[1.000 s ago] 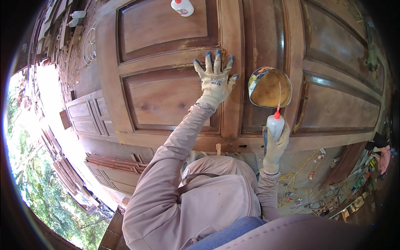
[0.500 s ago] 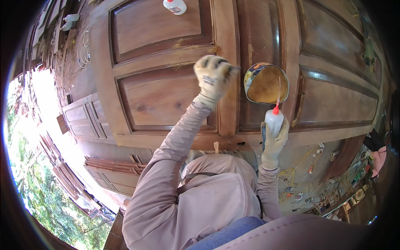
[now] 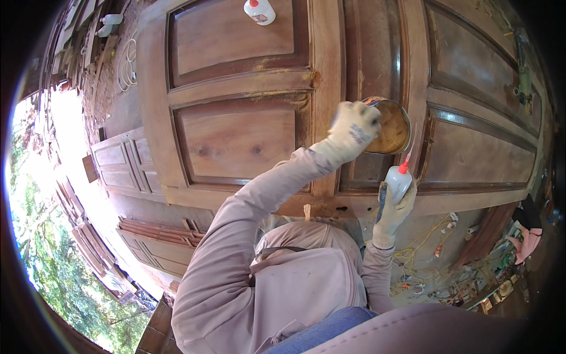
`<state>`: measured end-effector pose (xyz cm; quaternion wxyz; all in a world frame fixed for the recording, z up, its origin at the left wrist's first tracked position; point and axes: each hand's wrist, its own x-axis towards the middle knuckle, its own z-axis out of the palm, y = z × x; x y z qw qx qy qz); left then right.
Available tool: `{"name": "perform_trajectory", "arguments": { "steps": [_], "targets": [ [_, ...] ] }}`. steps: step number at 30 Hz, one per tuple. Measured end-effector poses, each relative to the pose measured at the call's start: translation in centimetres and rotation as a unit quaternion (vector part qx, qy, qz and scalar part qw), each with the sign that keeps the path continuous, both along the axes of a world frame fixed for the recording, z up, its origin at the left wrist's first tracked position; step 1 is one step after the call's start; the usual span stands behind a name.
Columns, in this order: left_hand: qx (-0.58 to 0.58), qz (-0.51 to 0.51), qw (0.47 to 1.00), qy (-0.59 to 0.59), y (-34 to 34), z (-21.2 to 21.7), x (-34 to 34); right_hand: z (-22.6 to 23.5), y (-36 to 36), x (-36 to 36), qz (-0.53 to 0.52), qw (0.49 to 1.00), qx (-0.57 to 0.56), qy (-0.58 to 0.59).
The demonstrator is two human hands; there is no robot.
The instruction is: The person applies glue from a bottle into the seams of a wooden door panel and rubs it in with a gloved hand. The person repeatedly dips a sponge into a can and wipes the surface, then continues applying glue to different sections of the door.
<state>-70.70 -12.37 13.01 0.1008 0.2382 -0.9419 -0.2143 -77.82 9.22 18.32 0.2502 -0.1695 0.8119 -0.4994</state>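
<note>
The red-tipped white bottle (image 3: 398, 182) is gripped in the gloved right hand (image 3: 395, 213), nozzle near the tub (image 3: 372, 101) of brown filling (image 3: 394, 131). Over its left rim, the left hand (image 3: 355, 127) curls; whether around anything, I can't tell. Another bottle (image 3: 260, 10) rests on the panelled door (image 3: 327, 88).

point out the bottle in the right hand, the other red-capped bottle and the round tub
Held bottle (image 3: 398, 184), head view: white body
Other bottle (image 3: 260, 13), head view: white body
Round tub (image 3: 409, 125), head view: right rim
</note>
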Motion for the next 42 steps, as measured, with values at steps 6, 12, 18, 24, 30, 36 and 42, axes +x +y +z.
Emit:
{"name": "perform_trajectory", "arguments": {
  "steps": [6, 12, 18, 24, 30, 36, 42],
  "targets": [
    [-0.157, 0.33, 0.919, 0.147, -6.3, -4.6, 6.7, 0.2, -0.3, 0.0, 0.02, 0.999, -0.03, 0.007],
    [-0.213, 0.292, 0.932, -0.003, -7.1, -6.5, 7.6, 0.9, -1.3, 0.1, 0.044, 0.999, -0.009, 0.017],
    [-0.083, 0.235, 0.964, -0.097, -4.3, -5.5, 9.4, 1.3, -2.0, 0.6, 0.011, 1.0, -0.027, 0.004],
    [-0.065, 0.203, 0.963, -0.163, -4.4, -4.4, 6.6, 1.6, -2.8, 0.7, 0.025, 0.999, -0.019, -0.017],
    [-0.029, 0.078, 0.991, -0.103, -2.8, -3.6, 7.5, 1.0, -3.1, 0.8, 0.066, 0.997, -0.043, -0.004],
    [-0.092, 0.213, 0.957, -0.173, -5.6, -4.6, 7.2, 0.4, -4.2, 1.7, 0.095, 0.994, -0.048, -0.015],
    [0.03, -0.114, 0.993, -0.007, -2.1, -5.5, 8.5, -0.4, -5.3, 2.5, 0.159, 0.987, -0.021, -0.009]
  ]
}}
